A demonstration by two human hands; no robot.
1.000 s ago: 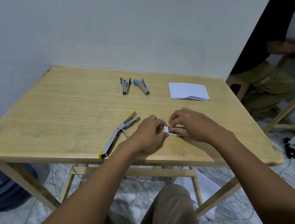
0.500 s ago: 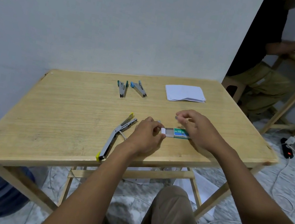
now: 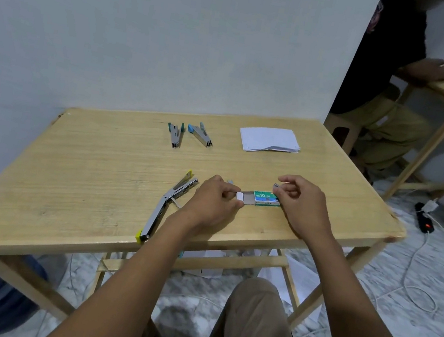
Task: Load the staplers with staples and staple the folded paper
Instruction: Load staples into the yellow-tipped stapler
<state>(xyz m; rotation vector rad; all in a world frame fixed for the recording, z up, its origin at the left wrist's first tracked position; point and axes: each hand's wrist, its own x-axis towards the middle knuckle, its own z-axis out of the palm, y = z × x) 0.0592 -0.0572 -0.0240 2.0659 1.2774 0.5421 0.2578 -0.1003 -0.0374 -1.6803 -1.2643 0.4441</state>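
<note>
You sat in a plain makeshift workroom: bare white wall (image 3: 148, 38), simple wooden tables (image 3: 67, 172), marble floor (image 3: 415, 289), trailing power strip (image 3: 423, 221).

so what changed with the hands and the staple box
The right hand lifted off the staple box and now pinches a small grey strip, probably staples. The box now lies uncovered, tray slid out. The left hand still pinches the tray's white end. The open stapler, far staplers and paper stayed put.
</note>
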